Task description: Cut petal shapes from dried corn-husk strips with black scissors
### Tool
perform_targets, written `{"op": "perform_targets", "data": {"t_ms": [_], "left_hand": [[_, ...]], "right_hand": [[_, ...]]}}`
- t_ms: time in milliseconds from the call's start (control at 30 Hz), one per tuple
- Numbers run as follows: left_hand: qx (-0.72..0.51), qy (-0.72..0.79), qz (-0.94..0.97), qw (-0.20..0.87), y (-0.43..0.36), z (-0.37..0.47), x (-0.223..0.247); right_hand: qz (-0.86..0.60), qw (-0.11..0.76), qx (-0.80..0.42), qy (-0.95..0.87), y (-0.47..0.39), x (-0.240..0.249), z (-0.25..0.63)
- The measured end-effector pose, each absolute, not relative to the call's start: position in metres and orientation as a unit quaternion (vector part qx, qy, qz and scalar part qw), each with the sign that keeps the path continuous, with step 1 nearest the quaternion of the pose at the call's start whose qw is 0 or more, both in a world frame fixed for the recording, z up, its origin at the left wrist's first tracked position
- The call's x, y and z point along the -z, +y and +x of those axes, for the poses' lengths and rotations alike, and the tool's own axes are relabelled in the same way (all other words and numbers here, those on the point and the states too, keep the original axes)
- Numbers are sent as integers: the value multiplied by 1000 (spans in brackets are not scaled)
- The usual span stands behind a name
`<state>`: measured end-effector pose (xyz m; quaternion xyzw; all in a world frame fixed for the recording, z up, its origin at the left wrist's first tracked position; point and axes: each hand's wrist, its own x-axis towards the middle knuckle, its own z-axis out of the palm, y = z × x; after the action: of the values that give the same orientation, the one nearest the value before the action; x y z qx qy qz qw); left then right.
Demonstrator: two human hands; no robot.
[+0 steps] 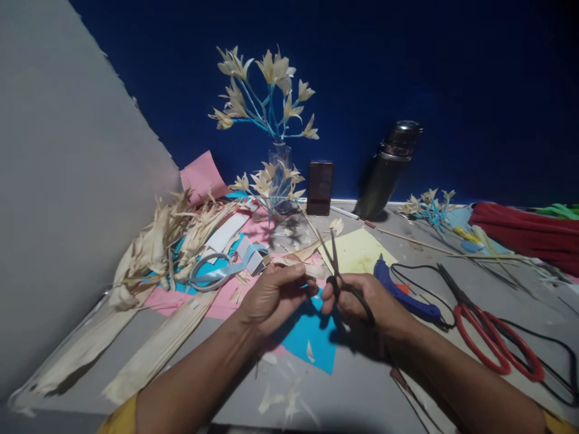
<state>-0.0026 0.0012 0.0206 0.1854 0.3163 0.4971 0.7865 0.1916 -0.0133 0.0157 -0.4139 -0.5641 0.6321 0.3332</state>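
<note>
Centrally, above a cluttered grey table (362,386), pinches a pale strip of dried husk (312,269) between the thumb and fingers of the left hand (271,295). Just beside it, grips a pair of black scissors (335,278) in the right hand (357,295), fingers closed about the handles, blades parted and pointing to the far side. Cannot tell the exact contact of the left fingertips, partly hidden behind the thumb. Beneath both hands, has a bright blue sheet (312,343); just beyond, a yellow sheet (357,250). At near centre, pale scraps (289,398). To the left, a heap of dry husks (167,241) on pink and blue paper, with a roll of tape (194,278) beside it and a long flat husk (163,343) reaching toward the near edge. To the right, near the right hand, a blue glue gun (402,295), then red-handled scissors (471,310). At far centre, against a dark blue wall (407,72), pale flowers (274,69) on blue stems in a clear bottle (279,155), next to an upright phone (319,188). Farther right, a dark metal flask (384,175) and, at the far right, a red cloth (520,235).
</note>
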Motion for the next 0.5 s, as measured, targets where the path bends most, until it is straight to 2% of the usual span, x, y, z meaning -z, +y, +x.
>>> {"op": "perform_targets", "data": {"t_ms": [167, 500], "left_hand": [[-514, 285, 167, 792, 2, -4, -23], [-514, 287, 187, 786, 5, -6, -18]], "right_hand": [[-461, 280, -612, -579, -13, -12, 190], [-368, 227, -701, -567, -20, -15, 192]]}}
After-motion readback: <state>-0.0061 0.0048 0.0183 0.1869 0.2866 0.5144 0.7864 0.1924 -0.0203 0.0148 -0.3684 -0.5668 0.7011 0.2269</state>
